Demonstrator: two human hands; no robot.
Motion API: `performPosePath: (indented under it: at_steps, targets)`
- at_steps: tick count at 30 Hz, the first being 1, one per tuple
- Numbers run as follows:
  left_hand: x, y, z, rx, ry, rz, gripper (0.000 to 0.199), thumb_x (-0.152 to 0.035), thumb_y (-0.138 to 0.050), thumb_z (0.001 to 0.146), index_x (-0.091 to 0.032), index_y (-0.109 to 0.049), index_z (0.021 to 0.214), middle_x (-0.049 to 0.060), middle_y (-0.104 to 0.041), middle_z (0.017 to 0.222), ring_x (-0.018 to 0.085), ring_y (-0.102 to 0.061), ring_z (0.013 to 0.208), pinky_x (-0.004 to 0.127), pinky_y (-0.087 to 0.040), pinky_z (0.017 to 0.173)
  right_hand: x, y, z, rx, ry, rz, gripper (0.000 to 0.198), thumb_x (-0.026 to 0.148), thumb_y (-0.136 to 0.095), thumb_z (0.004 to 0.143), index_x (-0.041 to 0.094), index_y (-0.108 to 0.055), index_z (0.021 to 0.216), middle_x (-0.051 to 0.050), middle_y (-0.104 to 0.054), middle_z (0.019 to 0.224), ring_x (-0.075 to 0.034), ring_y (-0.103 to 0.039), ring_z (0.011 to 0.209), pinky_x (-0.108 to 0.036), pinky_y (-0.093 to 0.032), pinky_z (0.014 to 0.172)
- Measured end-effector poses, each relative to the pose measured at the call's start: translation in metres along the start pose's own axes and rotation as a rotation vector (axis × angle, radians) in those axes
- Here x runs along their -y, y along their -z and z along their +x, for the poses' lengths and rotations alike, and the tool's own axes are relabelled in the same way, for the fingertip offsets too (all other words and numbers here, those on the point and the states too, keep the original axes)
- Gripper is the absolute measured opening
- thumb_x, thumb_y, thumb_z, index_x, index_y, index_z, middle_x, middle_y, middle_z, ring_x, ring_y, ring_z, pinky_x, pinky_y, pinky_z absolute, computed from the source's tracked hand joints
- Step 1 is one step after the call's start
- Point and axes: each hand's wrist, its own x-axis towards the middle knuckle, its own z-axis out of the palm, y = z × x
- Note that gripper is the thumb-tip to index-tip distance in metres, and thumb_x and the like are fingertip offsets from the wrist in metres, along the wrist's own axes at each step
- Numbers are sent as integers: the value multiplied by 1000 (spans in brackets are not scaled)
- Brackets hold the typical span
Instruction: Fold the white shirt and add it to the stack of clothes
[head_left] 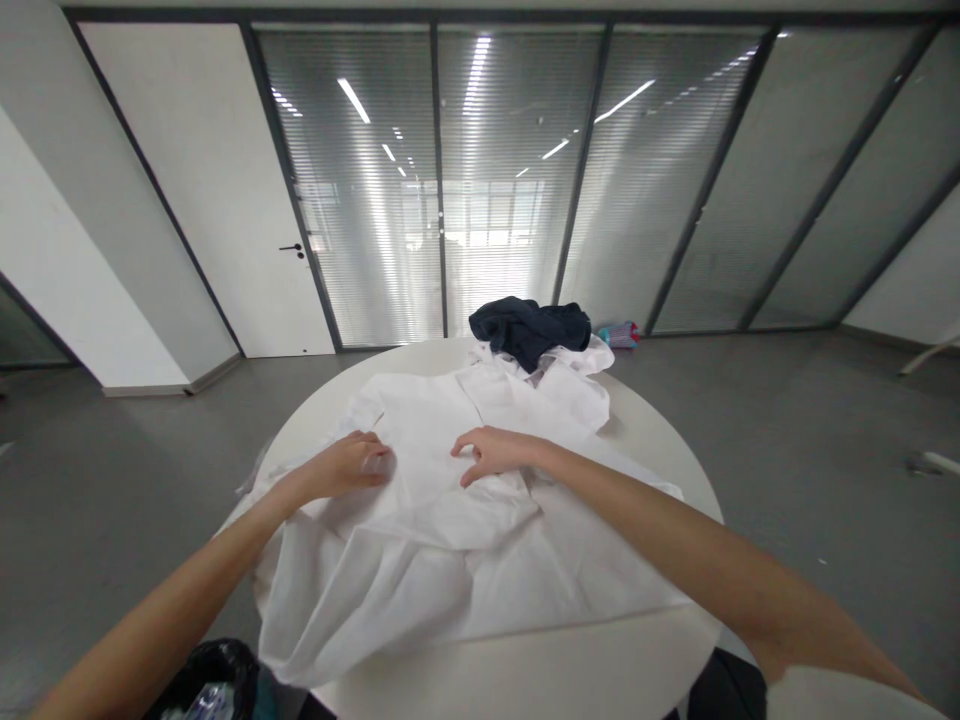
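A large white garment [480, 590] is spread in loose folds over the round white table [525, 670], part of it hanging past the left front edge. Its exact kind is hard to make out. My left hand [349, 466] is over the left part of the cloth, fingers bent forward with a gap to the thumb. Over the middle of the garment is my right hand [496, 452], its thumb and fingers apart and pointing left. Neither hand shows cloth pinched in it. Whether the fingertips touch the fabric is hard to tell.
A crumpled dark navy garment [531, 328] lies on white cloth at the table's far edge. Beyond it is a small colourful packet [619, 335]. A black-lined bin [217, 672] stands below at the left. Glass partitions and a white door [202, 190] are behind.
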Motion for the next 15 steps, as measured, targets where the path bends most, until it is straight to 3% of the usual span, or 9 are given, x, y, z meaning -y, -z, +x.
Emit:
performPosePath:
  at_steps: [2,6,10,15]
  targets:
    - [0,-8,3,-42,-18,9,39,-49,-64,84,-20,-70,109,13,-67,118,27,-64,108,37,-49,97,3,-2,-3,17,10,-59,50,40,-82,75,18,-70,118,-6,-72,96,-19,-66,83,-23,-43,69]
    - [3,-19,5,-97,-47,-3,48,-54,-66,84,-19,-66,117,16,-61,131,29,-62,115,40,-48,103,10,-12,-10,-47,26,-150,20,28,-60,93,22,-71,108,-4,-74,98,-18,-67,87,-23,-40,68]
    - [8,-26,5,-110,-59,12,51,-54,-67,84,-19,-66,120,17,-61,132,29,-60,120,42,-46,106,15,-24,-9,-125,41,-373,22,21,-46,97,22,-67,105,-7,-75,102,-22,-70,91,-27,-42,67]
    - [7,-31,2,-58,-49,42,55,-56,-62,88,-21,-60,130,17,-52,144,33,-47,136,50,-38,111,20,-21,-6,-74,44,-537,25,11,-46,93,18,-59,113,-12,-75,101,-24,-72,87,-28,-44,67]
